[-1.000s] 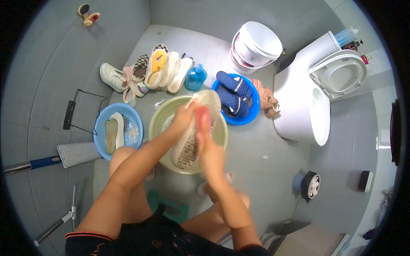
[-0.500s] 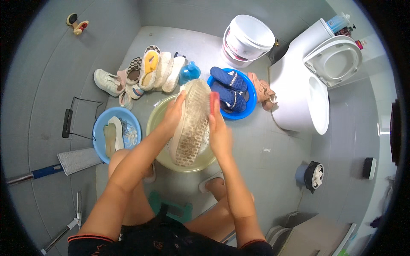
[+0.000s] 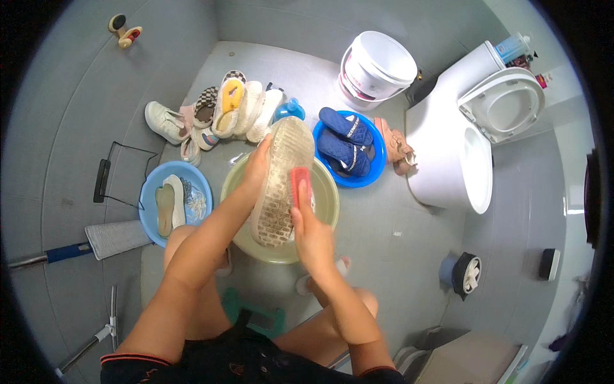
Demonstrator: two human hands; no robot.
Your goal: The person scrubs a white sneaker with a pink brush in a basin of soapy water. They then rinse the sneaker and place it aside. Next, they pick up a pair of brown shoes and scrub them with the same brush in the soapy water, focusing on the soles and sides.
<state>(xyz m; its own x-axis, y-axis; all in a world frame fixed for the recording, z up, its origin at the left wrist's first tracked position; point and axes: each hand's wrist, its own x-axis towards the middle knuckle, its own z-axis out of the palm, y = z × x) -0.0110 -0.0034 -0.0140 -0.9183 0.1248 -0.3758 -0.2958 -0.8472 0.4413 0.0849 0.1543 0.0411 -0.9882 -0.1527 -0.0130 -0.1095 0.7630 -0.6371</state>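
My left hand (image 3: 257, 168) grips a shoe (image 3: 281, 185) by its left side, sole turned toward me. The sole is off-white, with brown dirt in its treads, mostly at the lower end. In my right hand (image 3: 313, 240) is a pink scrubbing brush (image 3: 300, 181), its bristle side against the right edge of the sole. Both are above a pale green basin (image 3: 327, 217) on the floor; the shoe hides much of its inside. Just beyond the shoe's upper end stands a blue bottle (image 3: 291, 110), partly hidden.
A light blue basin (image 3: 146, 203) holds insoles and laces. Several shoes (image 3: 230, 105) stand beyond it. Blue slippers (image 3: 345, 144) lie in a blue basin (image 3: 382, 153) beside pink sandals (image 3: 393, 142). There are also a white bucket (image 3: 377, 64), a toilet (image 3: 441, 153), a small bin (image 3: 465, 275) and a mop (image 3: 115, 240).
My right hand has brought the brush down and left, from beside the shoe's upper part onto the sole's middle right edge. My left hand still grips the shoe, which has shifted slightly left.
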